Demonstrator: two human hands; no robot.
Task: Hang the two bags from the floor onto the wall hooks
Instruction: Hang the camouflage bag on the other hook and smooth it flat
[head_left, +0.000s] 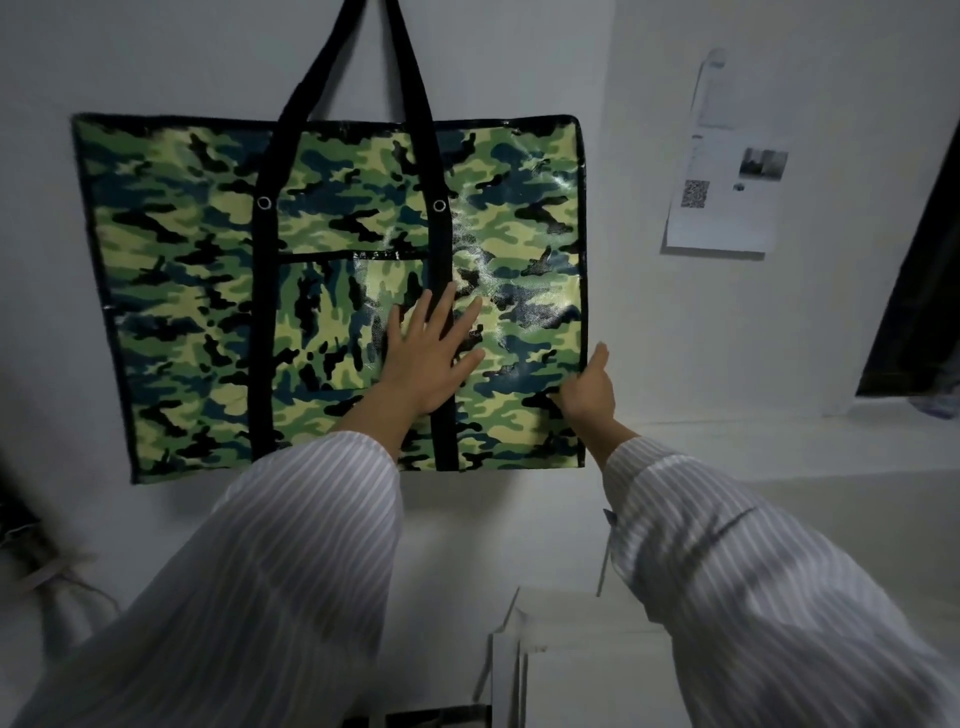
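Observation:
A large flat camouflage bag (208, 291) with black trim hangs against the white wall by its black handles (410, 78), which run out of the top of the frame; the hook is out of view. My left hand (428, 358) lies flat on the bag's front with fingers spread, over the right black strap. My right hand (589, 387) pinches the bag's right edge low down, thumb pointing up. A white paper bag (582, 660) stands on the floor below, partly hidden by my right sleeve.
A printed sheet with a QR code (727, 192) is stuck to the wall at the right. A dark curtain or panel (919, 322) hangs at the far right above a ledge. Cables and dark clutter (36, 551) lie at the lower left.

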